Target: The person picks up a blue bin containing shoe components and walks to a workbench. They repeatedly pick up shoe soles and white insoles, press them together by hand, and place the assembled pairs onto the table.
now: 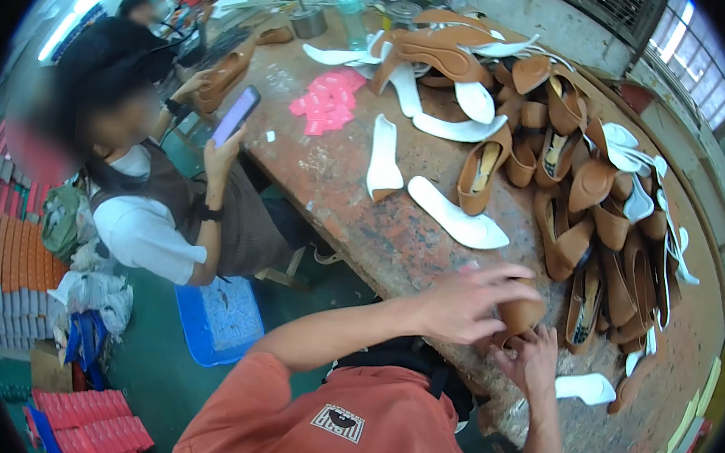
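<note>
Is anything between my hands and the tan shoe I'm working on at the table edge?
Nothing visible. The left hand lies over the top of the tan shoe and the right hand touches it from below, so both are already on it. The pile of tan shoes and the white insoles lie farther back on the worktable.

A co-worker at the left holds up a phone (237, 114), its screen glowing pale violet. Pink rectangular labels (328, 103) lie in a loose heap on the table (355, 217). Red packages (95, 434) lie stacked on the floor, lower left.
</note>
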Tool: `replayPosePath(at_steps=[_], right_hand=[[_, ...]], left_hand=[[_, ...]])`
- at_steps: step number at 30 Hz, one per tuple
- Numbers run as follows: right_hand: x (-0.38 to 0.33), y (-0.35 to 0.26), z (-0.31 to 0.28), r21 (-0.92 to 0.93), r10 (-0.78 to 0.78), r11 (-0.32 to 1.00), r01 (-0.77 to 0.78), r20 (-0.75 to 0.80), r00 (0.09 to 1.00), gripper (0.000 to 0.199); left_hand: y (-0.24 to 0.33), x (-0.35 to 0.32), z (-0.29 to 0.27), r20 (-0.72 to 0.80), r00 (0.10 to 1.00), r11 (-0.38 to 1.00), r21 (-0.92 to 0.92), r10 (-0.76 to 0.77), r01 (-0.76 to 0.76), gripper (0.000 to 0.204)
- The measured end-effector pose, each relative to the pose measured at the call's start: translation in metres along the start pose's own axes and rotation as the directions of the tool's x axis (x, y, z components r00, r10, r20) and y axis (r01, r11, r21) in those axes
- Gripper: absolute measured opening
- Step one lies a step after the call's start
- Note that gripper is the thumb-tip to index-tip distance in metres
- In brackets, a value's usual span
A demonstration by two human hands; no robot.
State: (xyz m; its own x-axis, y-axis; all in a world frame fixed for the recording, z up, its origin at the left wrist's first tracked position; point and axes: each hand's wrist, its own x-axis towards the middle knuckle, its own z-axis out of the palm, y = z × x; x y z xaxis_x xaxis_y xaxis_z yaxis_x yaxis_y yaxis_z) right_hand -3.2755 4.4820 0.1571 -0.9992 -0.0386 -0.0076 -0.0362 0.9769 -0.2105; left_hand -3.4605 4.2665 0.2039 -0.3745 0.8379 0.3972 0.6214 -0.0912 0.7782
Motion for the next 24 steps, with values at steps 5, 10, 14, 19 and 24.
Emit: replayPosePath(at_steps=[5, 10, 14, 19, 24], right_hand=[[-0.002, 0.018, -0.015, -0.012, -0.145, 0.989, 0.146, 0.041, 0.989, 0.042], [0.018, 0.002, -0.025, -0.188, 0.257, 0.966, -0.176, 0.746, 0.615, 0.045], [0.012, -0.001, 0.008, -0.106, -0.357, 0.917, 0.383, 0.206, 0.911, 0.086], [0.081, -0.054, 0.077, 0.128, -0.241, 0.965, 0.227, 0.109, 0.964, 0.099], [0.097, -0.088, 0.087, 0.109, -0.087, 0.991, 0.075, 0.116, 0.989, 0.09]], left_hand=[[0.022, 0.048, 0.042, 0.07, 0.954, 0.952, -0.119, 0.29, -0.281, 0.063], [-0.01, 0.024, 0.001, 0.155, 0.969, 0.98, -0.072, 0.194, -0.185, 0.069], [-0.096, -0.076, -0.018, 0.142, 0.946, 0.94, -0.142, -0.292, 0.312, 0.066], [-0.133, -0.097, 0.009, 0.13, 0.941, 0.873, -0.352, -0.313, 0.339, 0.056], [-0.142, -0.097, 0.009, 0.135, 0.933, 0.859, -0.364, -0.335, 0.361, 0.058]])
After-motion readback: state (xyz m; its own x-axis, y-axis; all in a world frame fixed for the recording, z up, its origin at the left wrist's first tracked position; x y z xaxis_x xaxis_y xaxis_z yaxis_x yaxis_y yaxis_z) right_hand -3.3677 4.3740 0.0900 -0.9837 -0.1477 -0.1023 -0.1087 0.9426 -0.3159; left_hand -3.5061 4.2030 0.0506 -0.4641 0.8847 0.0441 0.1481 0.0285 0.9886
